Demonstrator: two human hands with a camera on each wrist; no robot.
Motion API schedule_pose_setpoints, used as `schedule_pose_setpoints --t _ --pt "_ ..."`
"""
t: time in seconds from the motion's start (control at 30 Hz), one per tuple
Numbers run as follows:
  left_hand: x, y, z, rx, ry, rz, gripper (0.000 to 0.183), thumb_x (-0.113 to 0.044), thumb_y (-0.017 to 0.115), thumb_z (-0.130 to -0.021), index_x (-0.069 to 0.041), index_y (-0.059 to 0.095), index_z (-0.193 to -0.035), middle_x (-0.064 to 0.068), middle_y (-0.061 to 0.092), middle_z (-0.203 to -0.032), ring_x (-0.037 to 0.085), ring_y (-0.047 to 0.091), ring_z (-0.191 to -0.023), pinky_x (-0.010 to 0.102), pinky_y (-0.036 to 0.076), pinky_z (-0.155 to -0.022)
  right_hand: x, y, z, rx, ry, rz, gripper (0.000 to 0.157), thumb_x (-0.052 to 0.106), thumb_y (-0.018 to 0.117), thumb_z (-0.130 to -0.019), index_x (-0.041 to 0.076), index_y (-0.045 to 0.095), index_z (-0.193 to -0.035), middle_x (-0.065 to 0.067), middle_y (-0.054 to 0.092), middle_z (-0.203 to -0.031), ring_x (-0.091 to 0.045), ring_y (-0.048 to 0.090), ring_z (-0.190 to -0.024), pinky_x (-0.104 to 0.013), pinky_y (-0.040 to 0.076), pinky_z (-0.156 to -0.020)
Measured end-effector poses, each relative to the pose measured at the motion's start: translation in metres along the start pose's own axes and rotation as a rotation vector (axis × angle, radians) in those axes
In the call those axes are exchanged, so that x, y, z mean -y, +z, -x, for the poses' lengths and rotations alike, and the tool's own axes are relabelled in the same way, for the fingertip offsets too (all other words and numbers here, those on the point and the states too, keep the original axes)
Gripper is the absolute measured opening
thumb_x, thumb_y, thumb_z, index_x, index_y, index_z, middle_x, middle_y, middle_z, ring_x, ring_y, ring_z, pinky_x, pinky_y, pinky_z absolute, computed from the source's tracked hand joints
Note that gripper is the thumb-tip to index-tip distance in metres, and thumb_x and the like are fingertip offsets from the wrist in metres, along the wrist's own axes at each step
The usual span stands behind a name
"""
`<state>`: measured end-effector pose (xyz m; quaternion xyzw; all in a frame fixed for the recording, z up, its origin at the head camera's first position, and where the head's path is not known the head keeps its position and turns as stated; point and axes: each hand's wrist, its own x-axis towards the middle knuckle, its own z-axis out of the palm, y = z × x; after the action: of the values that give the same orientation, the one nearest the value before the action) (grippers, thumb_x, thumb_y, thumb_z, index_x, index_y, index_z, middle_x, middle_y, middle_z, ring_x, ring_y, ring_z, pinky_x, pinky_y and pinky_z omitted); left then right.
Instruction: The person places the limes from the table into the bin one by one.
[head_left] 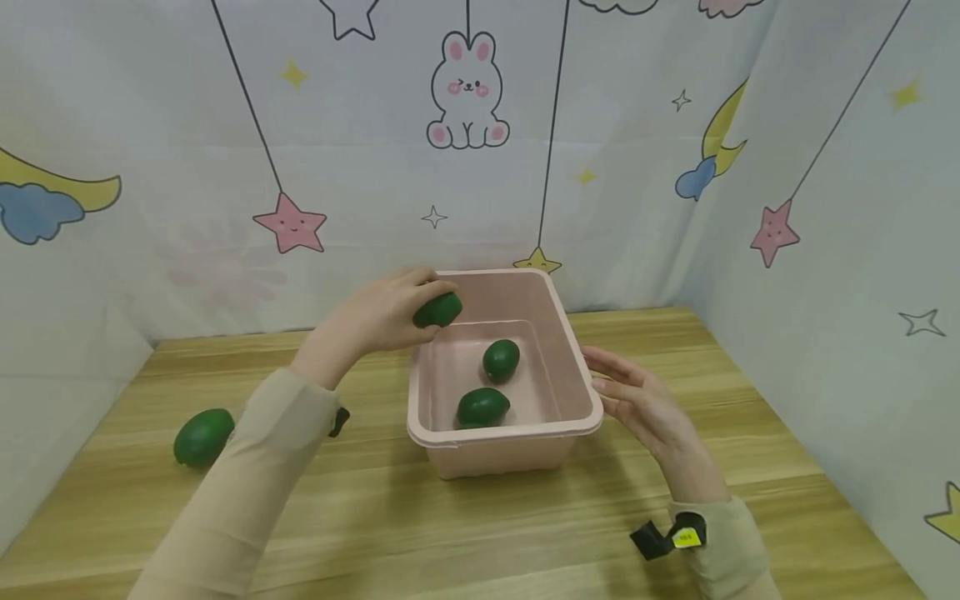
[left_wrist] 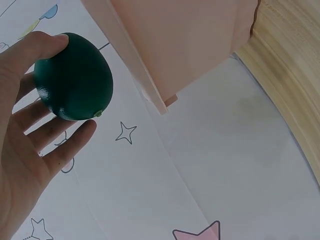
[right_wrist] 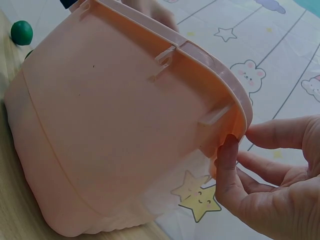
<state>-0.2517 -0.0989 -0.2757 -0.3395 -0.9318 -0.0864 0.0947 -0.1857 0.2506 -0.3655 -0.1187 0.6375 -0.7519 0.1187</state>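
My left hand [head_left: 386, 312] holds a dark green egg-shaped fruit [head_left: 437, 310] over the far left rim of a pink plastic box [head_left: 577, 358]. In the left wrist view the fruit [left_wrist: 75, 77] is smooth with a small pale stem nub, the thumb across its top and the fingers behind it. Inside the box lie two like fruits, one near the middle [head_left: 501, 360] and one by the near wall [head_left: 483, 407]. My right hand [head_left: 651, 412] is outside the box's right wall. Its fingertips [right_wrist: 228, 147] touch the rim from outside and below, fingers only slightly bent.
Another green fruit [head_left: 202, 437] lies on the wooden table [head_left: 360, 533] at the left, partly behind the left sleeve. A white curtain [head_left: 360, 150] with stars and a rabbit hangs behind the table and along its sides. Black straps [head_left: 671, 535] sit at the wrists.
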Motion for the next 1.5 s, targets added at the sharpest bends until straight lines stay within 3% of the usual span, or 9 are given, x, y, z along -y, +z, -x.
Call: schedule_pose_setpoints --t 0.5,0.87,1.5 --pt "-0.01 0.0 -0.023 0.096 -0.009 -0.043 0.051 -0.027 0.071 -0.084 -0.019 0.056 -0.132 0.007 0.057 -0.119 0.024 0.056 -0.104 0.041 0.051 -0.087 0.0 0.0 0.0 0.003 0.004 0.004 0.055 0.003 0.052 -0.096 -0.002 0.031 -0.147 0.004 0.053 -0.132 -0.009 0.057 -0.119 -0.025 0.051 -0.094" --pt "-0.018 0.002 -0.043 0.151 0.031 -0.086 0.044 -0.025 0.069 -0.083 -0.019 0.058 -0.125 0.005 0.058 -0.114 0.022 0.056 -0.101 0.04 0.05 -0.087 0.0 0.0 -0.002 0.006 0.001 -0.006 0.057 0.002 0.051 -0.096 -0.004 0.028 -0.147 0.005 0.054 -0.13 -0.007 0.058 -0.115 -0.025 0.052 -0.093" --pt "-0.034 0.011 -0.076 0.315 0.039 -0.135 0.036 -0.024 0.07 -0.083 -0.02 0.06 -0.117 0.001 0.057 -0.111 0.019 0.055 -0.096 0.034 0.05 -0.084 -0.001 -0.001 -0.002 0.001 0.005 -0.007 0.056 0.003 0.051 -0.096 -0.004 0.029 -0.147 0.006 0.055 -0.129 -0.007 0.058 -0.115 -0.025 0.052 -0.093"
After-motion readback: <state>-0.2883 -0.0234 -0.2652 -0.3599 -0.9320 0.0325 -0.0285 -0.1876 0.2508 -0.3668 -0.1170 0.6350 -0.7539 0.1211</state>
